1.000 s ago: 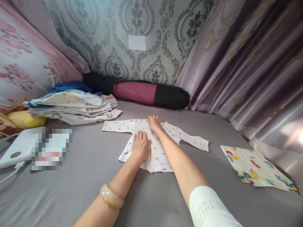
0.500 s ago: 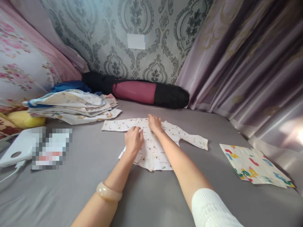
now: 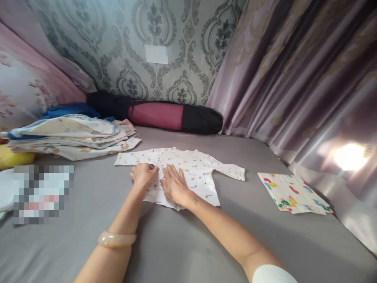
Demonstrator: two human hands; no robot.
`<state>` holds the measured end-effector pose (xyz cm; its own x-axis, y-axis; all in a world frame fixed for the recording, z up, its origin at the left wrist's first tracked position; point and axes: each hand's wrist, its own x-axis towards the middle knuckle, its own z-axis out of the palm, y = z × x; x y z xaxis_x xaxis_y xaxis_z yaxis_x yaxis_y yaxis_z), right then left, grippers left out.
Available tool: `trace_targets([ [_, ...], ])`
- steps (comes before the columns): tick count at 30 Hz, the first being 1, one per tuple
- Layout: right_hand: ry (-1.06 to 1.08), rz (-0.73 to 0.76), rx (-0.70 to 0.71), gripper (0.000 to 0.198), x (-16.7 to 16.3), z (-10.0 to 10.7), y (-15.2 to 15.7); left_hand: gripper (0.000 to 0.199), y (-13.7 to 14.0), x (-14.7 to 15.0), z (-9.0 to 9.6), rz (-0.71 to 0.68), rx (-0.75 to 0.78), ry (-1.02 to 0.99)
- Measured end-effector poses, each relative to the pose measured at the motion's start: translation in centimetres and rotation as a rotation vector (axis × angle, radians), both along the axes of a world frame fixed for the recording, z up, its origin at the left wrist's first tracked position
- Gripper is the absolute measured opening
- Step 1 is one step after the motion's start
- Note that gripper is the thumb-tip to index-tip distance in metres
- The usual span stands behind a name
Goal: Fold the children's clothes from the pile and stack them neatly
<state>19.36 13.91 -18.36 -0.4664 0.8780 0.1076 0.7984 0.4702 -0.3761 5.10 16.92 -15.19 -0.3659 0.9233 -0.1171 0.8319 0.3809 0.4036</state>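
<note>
A small white long-sleeved baby shirt (image 3: pixel 197 173) with a tiny scattered print lies spread on the grey bed sheet (image 3: pixel 188 247), its sleeves stretched out to both sides and its collar toward the wall. My left hand (image 3: pixel 144 175) is at the shirt's left side below the sleeve, fingers curled in and closed on the cloth there. The palm hides the exact grip. Flat on the middle of the shirt front lies my right hand (image 3: pixel 176 185), fingers outstretched and holding nothing. It covers part of the front and lower hem.
At the left is a stack of folded cloths (image 3: pixel 76 135), with a yellow thing (image 3: pixel 16 156) and a blurred-out flat object (image 3: pixel 44 192) nearby. A black and dark-red long bag (image 3: pixel 156 114) lies along the wall. To the right rests a folded colourful-patterned cloth (image 3: pixel 294 192) near the curtain (image 3: pixel 259 86).
My right hand has come down from the collar to the shirt's middle and flattened. My left hand stays by the left side. The view has shifted slightly right.
</note>
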Motion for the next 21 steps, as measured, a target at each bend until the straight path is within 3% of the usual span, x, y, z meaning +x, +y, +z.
trace_targets([
  [6,-0.003,-0.027,-0.013,0.060,-0.4,0.2,-0.6,0.029,0.1,-0.4,-0.9,-0.049,0.083,-0.071],
  [11,-0.014,-0.043,-0.027,0.058,-0.5,0.1,-0.8,0.030,-0.2,-0.2,-1.5,-0.094,0.145,0.069],
  [16,0.063,-0.005,-0.069,0.053,0.3,0.9,-0.4,0.036,-0.6,0.9,-1.2,-0.101,0.330,0.276],
  [21,0.232,-0.058,-0.076,0.045,2.8,2.5,0.7,0.034,-0.4,1.9,-1.6,-0.211,0.458,0.242],
])
